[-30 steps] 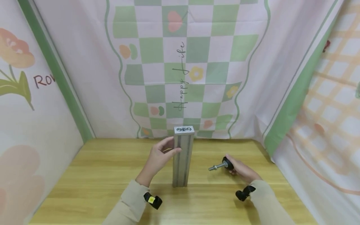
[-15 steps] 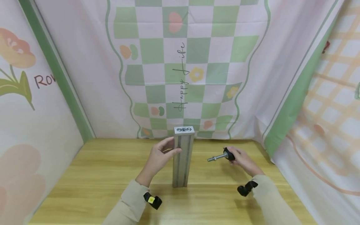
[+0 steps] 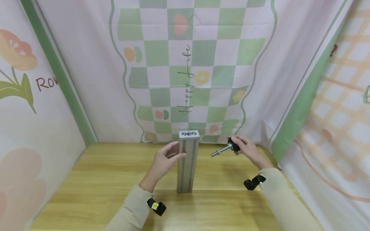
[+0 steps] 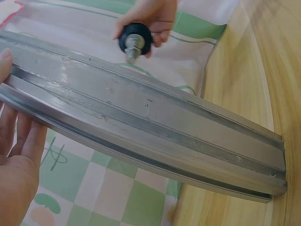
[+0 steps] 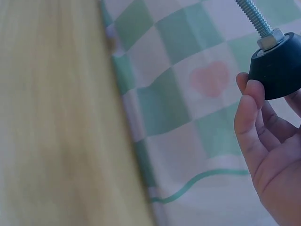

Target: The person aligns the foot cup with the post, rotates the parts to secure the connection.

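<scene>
An aluminium extrusion profile (image 3: pixel 187 166) stands upright on the wooden table, with three round holes in its top end plate. My left hand (image 3: pixel 164 162) grips its upper part from the left, thumb (image 4: pixel 4 63) on the near face and fingers behind. To the right, my right hand (image 3: pixel 247 150) holds a levelling foot by its black rubber base (image 5: pixel 277 66), up off the table. The foot's threaded stud (image 3: pixel 220 150), with nuts on it, points left and slightly down toward the profile, apart from it. In the left wrist view the foot appears beyond the profile.
The wooden table (image 3: pixel 115 179) spreads under both hands. A checked green and white curtain (image 3: pixel 202 77) hangs along its back edge, with more fabric at both sides. Black camera mounts (image 3: pixel 254 183) sit on both wrists.
My right hand has lifted the levelling foot upward and away toward the back, its stud tipping a little further down. My left hand and the profile stay in place.
</scene>
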`<move>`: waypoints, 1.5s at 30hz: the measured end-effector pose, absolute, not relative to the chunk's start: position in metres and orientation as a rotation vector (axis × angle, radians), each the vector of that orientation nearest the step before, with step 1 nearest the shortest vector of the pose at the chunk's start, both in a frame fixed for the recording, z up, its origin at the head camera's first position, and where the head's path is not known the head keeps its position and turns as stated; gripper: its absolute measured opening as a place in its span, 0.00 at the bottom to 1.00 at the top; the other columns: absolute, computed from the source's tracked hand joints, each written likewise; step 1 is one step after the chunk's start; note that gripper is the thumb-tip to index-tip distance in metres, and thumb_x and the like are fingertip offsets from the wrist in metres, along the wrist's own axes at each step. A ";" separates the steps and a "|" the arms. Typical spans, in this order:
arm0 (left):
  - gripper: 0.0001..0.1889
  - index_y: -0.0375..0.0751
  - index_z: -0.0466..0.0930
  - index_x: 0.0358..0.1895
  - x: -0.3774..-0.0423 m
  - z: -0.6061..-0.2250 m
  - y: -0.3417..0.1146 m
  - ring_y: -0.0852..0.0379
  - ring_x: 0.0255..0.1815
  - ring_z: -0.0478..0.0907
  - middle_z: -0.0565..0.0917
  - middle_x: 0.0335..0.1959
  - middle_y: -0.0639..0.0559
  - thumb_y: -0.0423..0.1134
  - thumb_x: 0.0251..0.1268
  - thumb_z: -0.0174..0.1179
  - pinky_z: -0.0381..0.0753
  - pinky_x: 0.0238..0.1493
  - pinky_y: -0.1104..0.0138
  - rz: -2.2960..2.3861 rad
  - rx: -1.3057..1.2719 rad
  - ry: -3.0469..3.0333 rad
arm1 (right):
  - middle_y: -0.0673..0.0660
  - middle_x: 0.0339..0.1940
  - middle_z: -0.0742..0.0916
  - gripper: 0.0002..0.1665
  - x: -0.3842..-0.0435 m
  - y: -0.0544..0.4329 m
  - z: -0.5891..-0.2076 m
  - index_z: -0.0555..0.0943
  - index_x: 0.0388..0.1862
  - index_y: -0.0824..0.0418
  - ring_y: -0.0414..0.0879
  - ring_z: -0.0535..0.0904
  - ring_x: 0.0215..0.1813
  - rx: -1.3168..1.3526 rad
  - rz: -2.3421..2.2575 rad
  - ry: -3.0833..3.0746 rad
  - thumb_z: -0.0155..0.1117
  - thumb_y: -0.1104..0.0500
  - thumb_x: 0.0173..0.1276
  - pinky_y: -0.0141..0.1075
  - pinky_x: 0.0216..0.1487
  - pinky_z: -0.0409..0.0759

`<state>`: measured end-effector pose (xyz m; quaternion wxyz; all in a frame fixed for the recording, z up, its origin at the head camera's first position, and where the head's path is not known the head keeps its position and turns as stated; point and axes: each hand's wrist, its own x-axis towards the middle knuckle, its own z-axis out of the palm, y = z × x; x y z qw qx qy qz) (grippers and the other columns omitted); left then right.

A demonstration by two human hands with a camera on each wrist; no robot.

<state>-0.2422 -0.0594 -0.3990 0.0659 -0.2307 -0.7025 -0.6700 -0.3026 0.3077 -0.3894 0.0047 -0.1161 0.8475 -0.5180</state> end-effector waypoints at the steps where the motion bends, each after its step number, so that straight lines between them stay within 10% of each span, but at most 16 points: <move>1: 0.24 0.43 0.80 0.62 -0.242 -0.399 -0.059 0.51 0.52 0.82 0.85 0.49 0.47 0.40 0.63 0.71 0.81 0.56 0.64 -2.020 -0.695 -2.120 | 0.72 0.56 0.78 0.36 -0.303 0.306 -0.383 0.70 0.71 0.67 0.51 0.81 0.41 -0.383 -1.612 2.663 0.49 0.41 0.81 0.42 0.42 0.85; 18: 0.26 0.42 0.78 0.64 -0.243 -0.401 -0.059 0.51 0.52 0.82 0.85 0.49 0.47 0.43 0.64 0.70 0.81 0.55 0.65 -1.993 -0.712 -2.137 | 0.63 0.42 0.82 0.25 -0.294 0.288 -0.309 0.75 0.67 0.63 0.54 0.80 0.35 -0.776 -1.532 2.865 0.49 0.50 0.82 0.35 0.33 0.81; 45: 0.24 0.42 0.78 0.64 -0.243 -0.402 -0.060 0.52 0.51 0.83 0.86 0.49 0.47 0.41 0.66 0.69 0.81 0.56 0.65 -1.973 -0.747 -2.130 | 0.57 0.47 0.83 0.21 -0.282 0.251 -0.228 0.78 0.66 0.61 0.47 0.79 0.40 -1.270 -1.550 2.889 0.48 0.58 0.82 0.30 0.38 0.80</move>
